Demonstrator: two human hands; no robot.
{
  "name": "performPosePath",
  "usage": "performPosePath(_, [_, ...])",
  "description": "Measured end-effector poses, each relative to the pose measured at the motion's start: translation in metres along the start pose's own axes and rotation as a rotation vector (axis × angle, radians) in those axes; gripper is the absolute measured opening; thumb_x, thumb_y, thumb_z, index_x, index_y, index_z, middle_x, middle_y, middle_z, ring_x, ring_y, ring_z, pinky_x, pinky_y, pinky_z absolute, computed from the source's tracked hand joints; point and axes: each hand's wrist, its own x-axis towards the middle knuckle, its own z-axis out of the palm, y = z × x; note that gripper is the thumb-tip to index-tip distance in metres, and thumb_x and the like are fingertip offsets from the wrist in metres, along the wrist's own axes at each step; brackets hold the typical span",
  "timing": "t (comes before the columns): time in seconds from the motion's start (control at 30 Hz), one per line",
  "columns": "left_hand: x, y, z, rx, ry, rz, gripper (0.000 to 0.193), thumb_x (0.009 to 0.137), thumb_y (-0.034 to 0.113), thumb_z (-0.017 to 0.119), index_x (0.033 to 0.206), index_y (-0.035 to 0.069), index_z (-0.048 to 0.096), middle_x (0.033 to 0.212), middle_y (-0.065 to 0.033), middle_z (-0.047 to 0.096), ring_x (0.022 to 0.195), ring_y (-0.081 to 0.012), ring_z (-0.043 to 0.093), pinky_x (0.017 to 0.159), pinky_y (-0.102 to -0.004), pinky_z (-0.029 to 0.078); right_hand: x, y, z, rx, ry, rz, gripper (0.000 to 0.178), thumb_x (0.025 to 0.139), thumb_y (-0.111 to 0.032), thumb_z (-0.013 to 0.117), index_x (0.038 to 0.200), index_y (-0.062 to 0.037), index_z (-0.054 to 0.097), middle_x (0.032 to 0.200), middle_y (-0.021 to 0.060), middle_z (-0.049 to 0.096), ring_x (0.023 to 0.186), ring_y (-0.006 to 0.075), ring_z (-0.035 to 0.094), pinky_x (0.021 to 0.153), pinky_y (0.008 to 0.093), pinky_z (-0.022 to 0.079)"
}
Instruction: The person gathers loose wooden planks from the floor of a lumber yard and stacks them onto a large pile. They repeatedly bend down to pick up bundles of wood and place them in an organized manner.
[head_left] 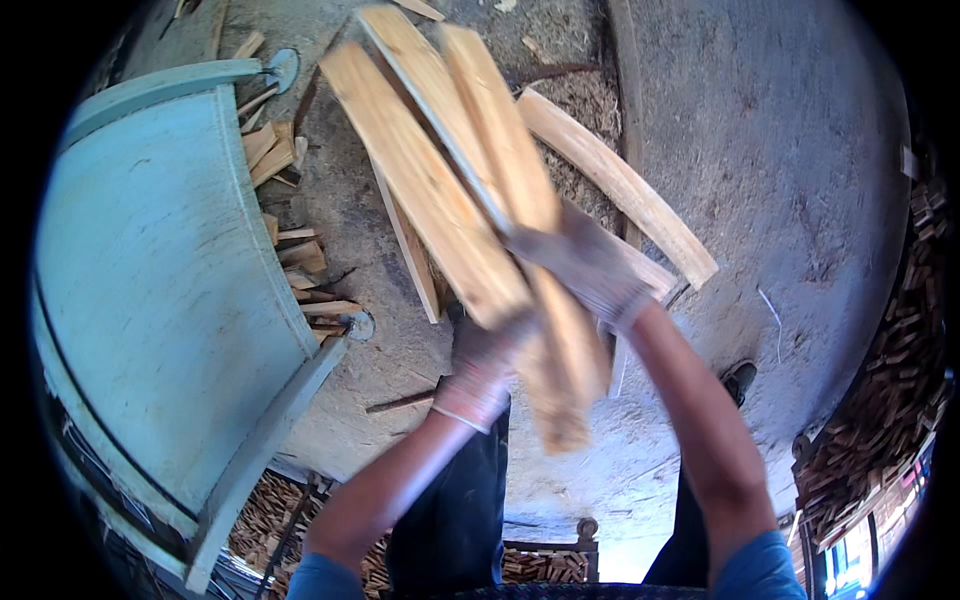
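Three pale wooden boards are held up slantwise in front of me, their far ends fanned apart. My left hand [490,355], in a light work glove, grips the left board [430,180] close to its near end. My gloved right hand [580,262] is closed around the middle board [432,85] and the right board [505,130] from their right side. Both hands are slightly smeared by motion, and some fingers are hidden. Beyond my right hand a curved wooden slab [615,180] lies on the ground. Under the held boards another narrow board [405,240] partly shows.
On the left stands a large pale-blue metal panel [165,290], with wood offcuts [275,155] along its edge. A raised ridge [628,90] crosses the concrete floor [770,160]. Stacks of split wood [880,420] stand at the right and behind my legs.
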Motion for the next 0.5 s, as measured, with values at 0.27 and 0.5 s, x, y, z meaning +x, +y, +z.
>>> performPosePath(0.27, [0.004, -0.139, 0.159, 0.306, -0.407, 0.126, 0.070, 0.095, 0.045, 0.070, 0.145, 0.004, 0.044, 0.126, -0.0172, 0.060, 0.115, -0.0306, 0.063, 0.097, -0.0353, 0.051, -0.063, 0.036, -0.161, -0.542, -0.045, 0.166, 0.079, 0.075, -0.042, 0.085, 0.133, 0.0021, 0.056, 0.122, 0.0227, 0.067, 0.117, 0.0303, 0.064, 0.102, 0.0386, 0.047])
performPosePath(0.5, [0.102, -0.061, -0.013, 1.048, 0.379, 0.544, 0.065, 0.090, 0.042, 0.075, 0.132, -0.003, 0.055, 0.115, -0.0237, 0.065, 0.112, -0.0321, 0.062, 0.093, -0.0464, 0.048, -0.031, 0.082, -0.131, -1.239, 0.449, 0.016, 0.071, 0.074, -0.026, 0.080, 0.131, 0.0026, 0.049, 0.125, 0.0237, 0.060, 0.120, 0.0412, 0.058, 0.101, 0.0466, 0.049])
